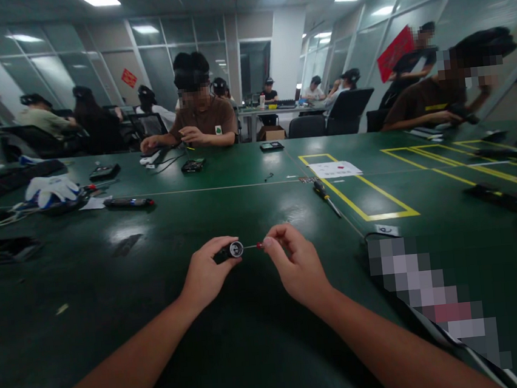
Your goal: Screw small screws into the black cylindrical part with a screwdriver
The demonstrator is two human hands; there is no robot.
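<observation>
My left hand (207,271) is closed around a small dark cylindrical part (235,250), whose round, pale-rimmed end faces me. What lies inside that rim is too small to make out. Between the fingertips of my right hand (294,257) is a thin screwdriver (258,246) with a red handle. Its narrow shaft points left and reaches the edge of the round end; I cannot tell whether the tip touches it. Both hands are raised over the green table (256,365).
Beyond my right hand lies a black-and-yellow screwdriver (321,191), near yellow tape (391,215) and a paper sheet (335,169). A dark pen-shaped tool (129,203) and white gloves (51,191) are at left. A blurred-out long object (425,284) lies right. Co-workers sit across.
</observation>
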